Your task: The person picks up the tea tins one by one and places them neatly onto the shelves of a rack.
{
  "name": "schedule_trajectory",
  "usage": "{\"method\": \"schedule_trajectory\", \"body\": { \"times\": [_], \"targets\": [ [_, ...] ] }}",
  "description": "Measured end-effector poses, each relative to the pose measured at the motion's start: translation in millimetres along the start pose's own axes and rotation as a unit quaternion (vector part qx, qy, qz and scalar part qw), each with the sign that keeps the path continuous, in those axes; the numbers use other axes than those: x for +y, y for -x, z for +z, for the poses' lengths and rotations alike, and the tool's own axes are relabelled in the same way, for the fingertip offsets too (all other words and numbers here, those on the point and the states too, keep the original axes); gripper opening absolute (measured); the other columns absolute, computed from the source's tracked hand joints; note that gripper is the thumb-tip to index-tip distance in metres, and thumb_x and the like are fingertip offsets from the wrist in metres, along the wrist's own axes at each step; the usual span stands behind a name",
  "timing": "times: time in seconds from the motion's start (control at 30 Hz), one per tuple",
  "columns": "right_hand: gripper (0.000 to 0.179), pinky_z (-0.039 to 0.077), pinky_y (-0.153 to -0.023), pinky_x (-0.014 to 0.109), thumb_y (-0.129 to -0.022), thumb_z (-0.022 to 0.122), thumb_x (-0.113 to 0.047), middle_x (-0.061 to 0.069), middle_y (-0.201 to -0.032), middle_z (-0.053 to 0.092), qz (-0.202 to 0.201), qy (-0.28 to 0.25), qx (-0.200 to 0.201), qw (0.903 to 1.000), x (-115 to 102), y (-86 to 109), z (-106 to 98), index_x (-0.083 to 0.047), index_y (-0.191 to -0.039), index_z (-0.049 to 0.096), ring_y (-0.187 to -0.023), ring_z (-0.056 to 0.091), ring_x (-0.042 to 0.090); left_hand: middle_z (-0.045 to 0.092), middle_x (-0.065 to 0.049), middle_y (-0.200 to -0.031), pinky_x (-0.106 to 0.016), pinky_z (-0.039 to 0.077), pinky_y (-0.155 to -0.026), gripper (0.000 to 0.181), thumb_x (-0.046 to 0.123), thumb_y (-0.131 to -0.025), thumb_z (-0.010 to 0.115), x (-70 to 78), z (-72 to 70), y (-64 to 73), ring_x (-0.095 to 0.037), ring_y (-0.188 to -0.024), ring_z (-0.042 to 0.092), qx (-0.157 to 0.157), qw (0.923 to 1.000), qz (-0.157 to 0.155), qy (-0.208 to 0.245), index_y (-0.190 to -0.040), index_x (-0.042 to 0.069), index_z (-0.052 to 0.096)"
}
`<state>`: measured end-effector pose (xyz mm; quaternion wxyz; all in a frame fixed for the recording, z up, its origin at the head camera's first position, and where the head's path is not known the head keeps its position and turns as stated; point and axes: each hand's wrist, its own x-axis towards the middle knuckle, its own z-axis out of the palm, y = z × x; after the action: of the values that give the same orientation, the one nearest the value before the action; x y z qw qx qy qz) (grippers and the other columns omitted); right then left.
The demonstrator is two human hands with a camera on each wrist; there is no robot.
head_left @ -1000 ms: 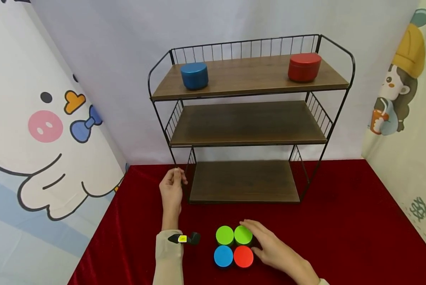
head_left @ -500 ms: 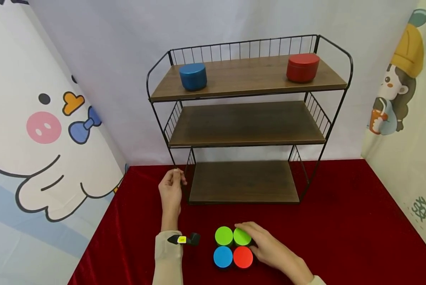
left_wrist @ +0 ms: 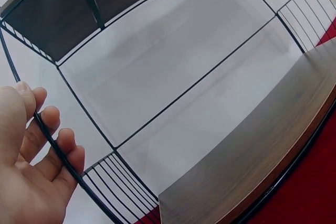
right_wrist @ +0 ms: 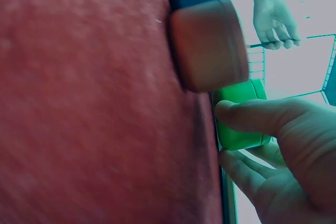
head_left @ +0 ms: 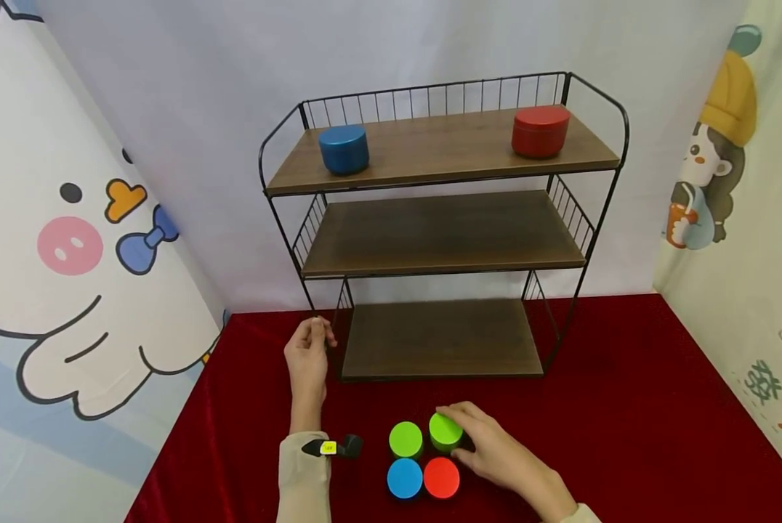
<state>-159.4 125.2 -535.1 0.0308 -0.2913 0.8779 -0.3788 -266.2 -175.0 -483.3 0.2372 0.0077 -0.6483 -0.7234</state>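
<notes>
Head cam: R hand (head_left: 496, 452) reaches in over the near part of the red-clothed tabletop (head_left: 652, 414), grip clamped on the green tin (head_left: 446, 430), far right of a loose 2x2 group. Other three: second green tin (head_left: 405, 439) to its left w/ a small gap, blue tin (head_left: 405, 478) near left, red tin (head_left: 441, 477) near right, just beside the blue one. L hand (head_left: 308, 357) is at the lower left front of the three-tier rack (head_left: 443, 232). Top shelf has a larger blue canister (head_left: 344, 150) toward the left end & a larger red canister (head_left: 540, 132) toward the right, well apart. Cartoon prints L & R of the pale backdrop (head_left: 404, 43).

L wrist cam: grip is clamped on the thin black post (left_wrist: 58, 149), thumb one side, fingers curled round the other. Wood shelf board runs lower right, red cloth past it.

R wrist cam (sideways, colours way off): thumb on one side of the green tin, fingers on the other, so grip is around it. Can't tell if its base touches the cloth. Red tin looks brownish & blurry up close, blue tin behind it. L hand shows top right, fingers on the post.
</notes>
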Motion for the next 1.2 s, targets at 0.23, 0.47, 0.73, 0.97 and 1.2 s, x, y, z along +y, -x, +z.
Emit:
{"method": "schedule_trajectory", "body": {
  "times": [0.23,0.47,0.73,0.97,1.2],
  "targets": [
    [0.064,0.059,-0.096,0.041,-0.085,0.082,0.000,0.007,-0.131,0.060,0.010,0.015,0.052,0.9985,-6.0,1.4,-22.7,-0.003,-0.143,0.056,-0.117,0.064,0.026,0.061,-0.004,-0.080,-0.026,0.056,-0.074,0.026,0.026,-0.108,0.055,0.0,-2.2,2.6,-0.021,-0.076,0.061,0.004,0.9999,-0.011,-0.005,-0.097,0.005,0.065],
    [0.067,0.060,-0.095,0.042,-0.081,0.085,-0.001,0.007,-0.129,0.061,-0.010,0.048,0.112,0.9926,-13.5,-1.0,-51.0,-0.007,-0.141,0.057,-0.115,0.066,0.026,0.060,-0.008,-0.081,-0.025,0.056,-0.072,0.025,0.025,-0.108,0.055,-0.8,-4.1,3.8,-0.020,-0.075,0.061,0.010,0.9999,-0.007,-0.008,-0.095,0.006,0.066],
    [0.071,0.060,-0.093,0.044,-0.075,0.089,0.003,0.012,-0.129,0.063,-0.060,0.079,0.176,0.9794,-24.1,-6.9,-88.4,-0.001,-0.138,0.056,-0.114,0.066,0.028,0.061,-0.011,-0.082,-0.023,0.056,-0.072,0.034,0.025,-0.108,0.054,-0.3,-4.2,2.0,-0.019,-0.075,0.061,0.006,0.9999,-0.001,-0.008,-0.103,-0.008,0.063],
    [0.072,0.055,-0.097,0.020,-0.072,0.090,0.004,0.015,-0.127,0.063,-0.118,0.115,0.227,0.9597,-36.5,-16.3,-122.8,0.003,-0.136,0.057,-0.112,0.066,0.028,0.060,0.000,-0.079,-0.022,0.055,-0.071,0.034,0.025,-0.108,0.054,-0.1,-3.5,2.4,-0.013,-0.073,0.059,0.004,1.0000,0.001,-0.008,-0.102,-0.008,0.062],
    [0.072,0.034,-0.104,-0.001,-0.070,0.090,0.006,0.019,-0.127,0.063,-0.155,0.134,0.254,0.9452,-47.4,-23.2,-149.9,0.005,-0.134,0.058,-0.113,0.064,0.032,0.060,-0.004,-0.080,-0.024,0.055,-0.072,0.030,0.028,-0.107,0.055,0.0,-0.2,-0.1,-0.015,-0.072,0.060,0.000,1.0000,-0.001,-0.008,-0.099,0.000,0.065]
  ]
}}
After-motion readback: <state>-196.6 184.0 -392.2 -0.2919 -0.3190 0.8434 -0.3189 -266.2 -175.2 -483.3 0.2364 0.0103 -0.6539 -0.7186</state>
